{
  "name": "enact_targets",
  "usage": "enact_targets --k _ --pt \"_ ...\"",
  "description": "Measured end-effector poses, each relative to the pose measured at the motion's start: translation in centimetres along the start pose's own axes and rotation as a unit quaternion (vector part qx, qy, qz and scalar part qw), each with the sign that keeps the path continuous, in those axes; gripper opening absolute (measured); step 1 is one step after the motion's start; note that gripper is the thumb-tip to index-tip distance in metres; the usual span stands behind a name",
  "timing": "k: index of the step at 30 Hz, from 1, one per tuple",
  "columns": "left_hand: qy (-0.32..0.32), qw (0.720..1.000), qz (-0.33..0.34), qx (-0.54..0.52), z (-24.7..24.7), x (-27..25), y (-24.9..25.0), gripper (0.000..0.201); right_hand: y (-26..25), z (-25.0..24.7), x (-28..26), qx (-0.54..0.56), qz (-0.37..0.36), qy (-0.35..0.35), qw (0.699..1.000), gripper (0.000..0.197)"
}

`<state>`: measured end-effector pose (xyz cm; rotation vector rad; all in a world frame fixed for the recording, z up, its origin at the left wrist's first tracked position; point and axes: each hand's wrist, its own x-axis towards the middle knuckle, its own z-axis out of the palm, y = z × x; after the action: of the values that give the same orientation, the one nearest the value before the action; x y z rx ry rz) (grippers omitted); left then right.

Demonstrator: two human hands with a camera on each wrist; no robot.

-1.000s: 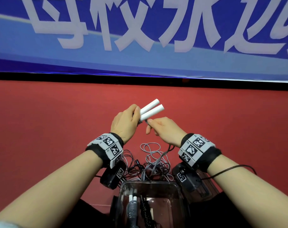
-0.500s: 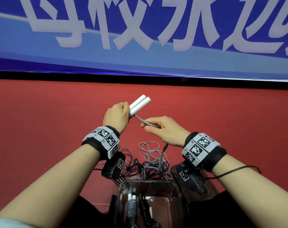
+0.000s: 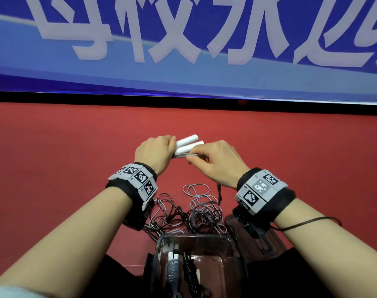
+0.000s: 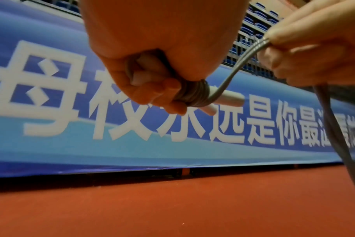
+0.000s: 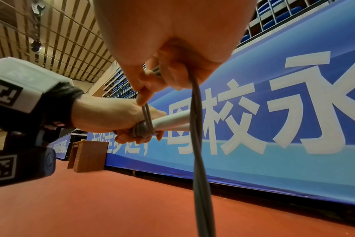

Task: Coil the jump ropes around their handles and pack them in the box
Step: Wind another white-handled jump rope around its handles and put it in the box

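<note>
My left hand (image 3: 153,152) grips two white jump rope handles (image 3: 188,144) held side by side, their free ends pointing up and right. Several turns of grey rope (image 4: 195,94) are wound round the handles beside my left fingers (image 5: 141,130). My right hand (image 3: 215,163) pinches the doubled grey rope (image 3: 188,155) just right of the handles; from it the rope (image 5: 199,144) hangs down to a loose tangle (image 3: 201,208) on the red floor. A clear plastic box (image 3: 196,238) stands near me, holding two coiled ropes, one grey (image 3: 172,269) and one black (image 3: 190,274).
A tangle of dark rope (image 3: 168,216) lies on the red floor (image 3: 65,168) beside the grey one. A blue banner (image 3: 183,50) with white characters runs along the far edge. A brown wooden box (image 5: 87,156) stands at the far left, seen in the right wrist view.
My right hand has moved up and left over the handles, bringing the rope close against them. My left hand with the handles has shifted slightly.
</note>
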<state>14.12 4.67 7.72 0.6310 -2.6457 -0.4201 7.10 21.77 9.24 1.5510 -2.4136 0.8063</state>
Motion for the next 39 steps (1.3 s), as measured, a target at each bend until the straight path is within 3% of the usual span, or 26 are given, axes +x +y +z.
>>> enact_targets --k 3,8,12,18,20,22,25,27,30,32,34,39 --pt "-0.062 0.994 0.08 0.038 -0.5 -0.2 0.3 0.044 0.4 -0.7 0.2 0.001 0.009 0.01 1.0 0.023" --pt "-0.136 0.985 0.102 -0.024 -1.3 -1.1 0.7 0.056 1.8 -1.5 0.5 0.024 0.002 0.013 1.0 0.019" --pt "-0.146 0.977 0.141 -0.06 -1.0 -1.9 1.2 0.067 2.9 -1.5 0.7 0.061 0.043 0.022 0.997 0.026" --pt "-0.15 0.964 0.155 -0.157 -0.7 -2.4 1.6 0.061 4.0 -2.0 0.8 0.17 0.144 -0.002 0.975 0.035" --pt "-0.154 0.96 0.16 -0.172 -0.7 -2.6 1.7 0.057 4.3 -2.0 0.9 0.223 0.169 -0.047 0.959 0.032" --pt "-0.156 0.957 0.162 -0.183 -0.7 -2.7 1.8 0.056 4.6 -2.0 0.8 0.319 0.194 -0.082 0.924 0.022" --pt "-0.146 0.952 0.159 -0.218 -0.8 -2.8 2.1 0.05 5.5 -2.1 0.6 0.45 0.232 -0.076 0.859 0.003" --pt "-0.137 0.948 0.157 -0.243 -0.9 -2.8 2.3 0.05 6.0 -1.9 0.5 0.478 0.244 -0.064 0.842 0.007" --pt "-0.128 0.948 0.148 -0.253 -0.6 -2.7 2.3 0.052 5.8 -1.0 0.2 0.39 0.25 -0.075 0.883 0.028" --pt "-0.128 0.949 0.128 -0.256 -0.2 -2.6 2.0 0.041 5.4 -0.2 -0.1 0.354 0.25 -0.094 0.896 0.039" --pt "-0.123 0.952 0.102 -0.262 0.0 -2.4 1.7 0.026 5.1 0.4 -0.2 0.337 0.239 -0.119 0.903 0.037" --pt "-0.098 0.948 0.084 -0.292 0.1 -2.1 1.3 0.021 4.2 1.0 0.0 0.312 0.232 -0.11 0.915 0.032"
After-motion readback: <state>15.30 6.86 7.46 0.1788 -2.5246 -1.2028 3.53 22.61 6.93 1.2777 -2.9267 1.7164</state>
